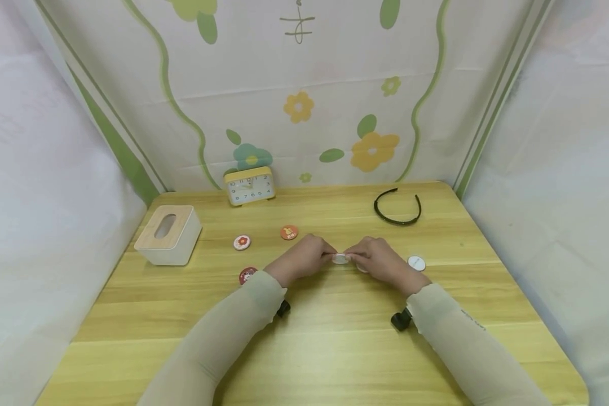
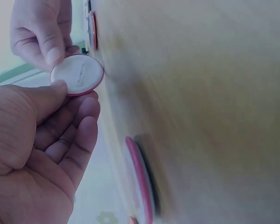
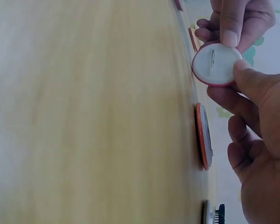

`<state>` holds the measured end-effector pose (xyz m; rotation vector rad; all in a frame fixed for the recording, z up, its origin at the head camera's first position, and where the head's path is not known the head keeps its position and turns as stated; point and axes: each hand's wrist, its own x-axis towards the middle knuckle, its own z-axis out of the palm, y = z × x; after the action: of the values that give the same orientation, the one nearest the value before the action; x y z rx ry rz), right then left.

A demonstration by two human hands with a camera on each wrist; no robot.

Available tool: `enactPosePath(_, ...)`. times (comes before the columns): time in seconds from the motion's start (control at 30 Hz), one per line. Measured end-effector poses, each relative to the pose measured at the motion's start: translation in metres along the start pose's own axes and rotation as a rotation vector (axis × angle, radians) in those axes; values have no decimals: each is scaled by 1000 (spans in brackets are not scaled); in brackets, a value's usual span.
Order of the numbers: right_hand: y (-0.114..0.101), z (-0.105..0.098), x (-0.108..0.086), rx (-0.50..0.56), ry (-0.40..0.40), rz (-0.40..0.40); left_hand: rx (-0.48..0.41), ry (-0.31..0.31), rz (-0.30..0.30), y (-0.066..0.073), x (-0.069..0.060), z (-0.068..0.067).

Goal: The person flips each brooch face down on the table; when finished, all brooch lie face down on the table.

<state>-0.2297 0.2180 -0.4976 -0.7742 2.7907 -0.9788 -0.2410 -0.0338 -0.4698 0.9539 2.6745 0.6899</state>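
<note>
Both hands hold one round badge (image 1: 340, 259) just above the table, its white back with a metal pin showing in the wrist views. The left hand (image 1: 304, 258) pinches one edge between thumb and fingers; in the left wrist view its thumb lies on the back of the badge (image 2: 79, 75). From the other side the right hand (image 1: 380, 261) pinches the opposite edge, and the right wrist view shows its thumb on the badge (image 3: 214, 65). Another badge (image 1: 362, 269) lies partly hidden beneath the right hand. A white-backed badge (image 1: 416, 263) lies right of that hand.
On the left of the table (image 1: 314, 349) stand a tissue box (image 1: 182, 242) and, at the back, a yellow clock (image 1: 251, 189). A flower badge (image 1: 242, 242), an orange badge (image 1: 288, 232) and a dark red badge (image 1: 246, 275) lie left of the hands. A black headband (image 1: 398, 221) lies back right.
</note>
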Motion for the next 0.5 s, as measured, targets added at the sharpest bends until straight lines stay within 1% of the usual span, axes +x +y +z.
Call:
enactPosePath(0.1,-4,1,1,32,10,2,19,17,-19,1,1,1)
enactPosePath(0.27,-8,2,1,54,-1,-2,11,33,-46,-1,4,4)
enactPosePath(0.5,-4,1,0,57,-31,37,-88,41,-69,-3,4,7)
